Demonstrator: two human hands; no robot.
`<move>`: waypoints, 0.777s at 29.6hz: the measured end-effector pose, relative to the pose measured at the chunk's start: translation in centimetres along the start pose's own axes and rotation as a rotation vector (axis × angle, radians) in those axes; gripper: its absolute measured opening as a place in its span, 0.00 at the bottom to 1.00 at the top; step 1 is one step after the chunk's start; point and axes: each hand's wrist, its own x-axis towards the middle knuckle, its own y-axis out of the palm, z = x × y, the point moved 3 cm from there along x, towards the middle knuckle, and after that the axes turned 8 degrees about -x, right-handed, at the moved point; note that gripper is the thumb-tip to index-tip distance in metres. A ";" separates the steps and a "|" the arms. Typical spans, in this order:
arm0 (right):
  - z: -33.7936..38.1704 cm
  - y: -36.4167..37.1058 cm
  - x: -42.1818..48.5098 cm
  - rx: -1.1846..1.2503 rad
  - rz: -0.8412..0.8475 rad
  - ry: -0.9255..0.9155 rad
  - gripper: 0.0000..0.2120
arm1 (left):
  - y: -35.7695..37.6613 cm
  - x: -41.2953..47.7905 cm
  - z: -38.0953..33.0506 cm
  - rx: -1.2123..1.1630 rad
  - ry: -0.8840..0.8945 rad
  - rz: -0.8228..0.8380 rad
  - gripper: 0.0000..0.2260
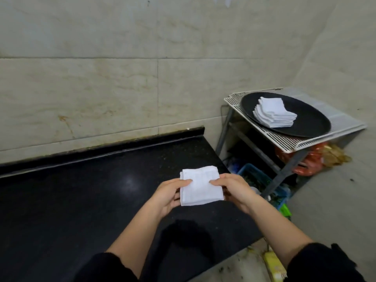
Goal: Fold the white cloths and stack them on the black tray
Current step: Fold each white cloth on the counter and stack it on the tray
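A folded white cloth [200,187] is held above the black counter [81,200] near its right end. My left hand [169,195] pinches its left edge, thumb on top. My right hand [234,189] pinches its right edge the same way. To the upper right, a round black tray [305,123] lies on a white wire rack [295,144]. A stack of several folded white cloths [273,113] sits on the tray's left half.
A tiled wall runs behind the counter. Under the rack stand a blue crate [251,171] and orange bags [309,161]. A yellow item [273,265] lies on the floor by the counter's right edge.
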 end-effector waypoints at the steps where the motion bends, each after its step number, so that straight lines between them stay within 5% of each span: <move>1: 0.3 -1.2 0.3 0.010 -0.004 -0.008 0.01 | 1.2 0.7 -0.4 0.019 0.006 0.011 0.11; 23: 12.7 -28.3 11.5 0.079 -0.098 -0.206 0.08 | 28.4 14.4 -11.5 0.175 0.179 0.227 0.10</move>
